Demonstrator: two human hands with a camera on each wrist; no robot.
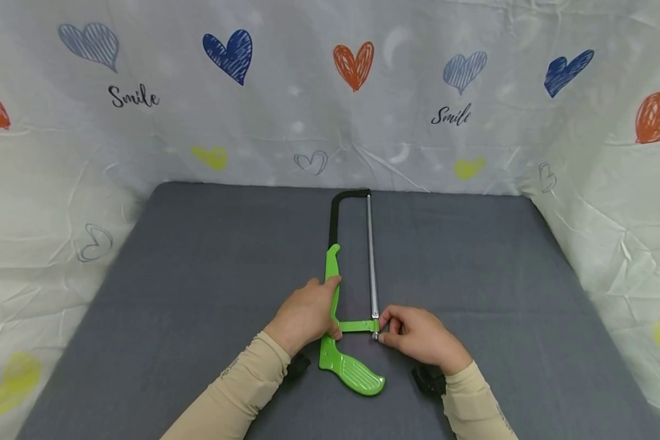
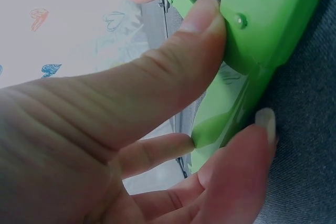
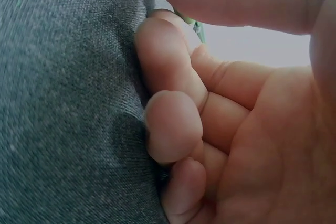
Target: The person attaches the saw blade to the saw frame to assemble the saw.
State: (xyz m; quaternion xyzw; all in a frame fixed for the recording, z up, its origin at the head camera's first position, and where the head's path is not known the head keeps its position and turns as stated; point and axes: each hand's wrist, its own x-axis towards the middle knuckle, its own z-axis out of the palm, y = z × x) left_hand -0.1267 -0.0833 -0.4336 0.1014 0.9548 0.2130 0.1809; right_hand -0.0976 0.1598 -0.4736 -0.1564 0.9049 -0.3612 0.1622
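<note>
A hacksaw (image 1: 352, 376) lies flat on the grey cloth, its ridged green handle toward me and its black front bow (image 1: 334, 220) pointing away. A long silver bar (image 1: 371, 263) runs along its right side, where the blade sits. My left hand (image 1: 308, 315) grips the green frame above the handle, thumb (image 2: 197, 40) on one face and fingers around the other side. At the near end of the bar, my right hand (image 1: 420, 335) pinches the small silver tension nut (image 1: 376, 336) beside the green crosspiece (image 1: 356, 326). The right wrist view shows the other fingers (image 3: 173, 127) curled against the cloth.
A dark grey cloth (image 1: 225, 244) covers the table. Behind it and at both sides hangs a white curtain (image 1: 286, 110) printed with hearts and "Smile". A black wrist device (image 1: 429, 380) sits under the right wrist, near the cloth.
</note>
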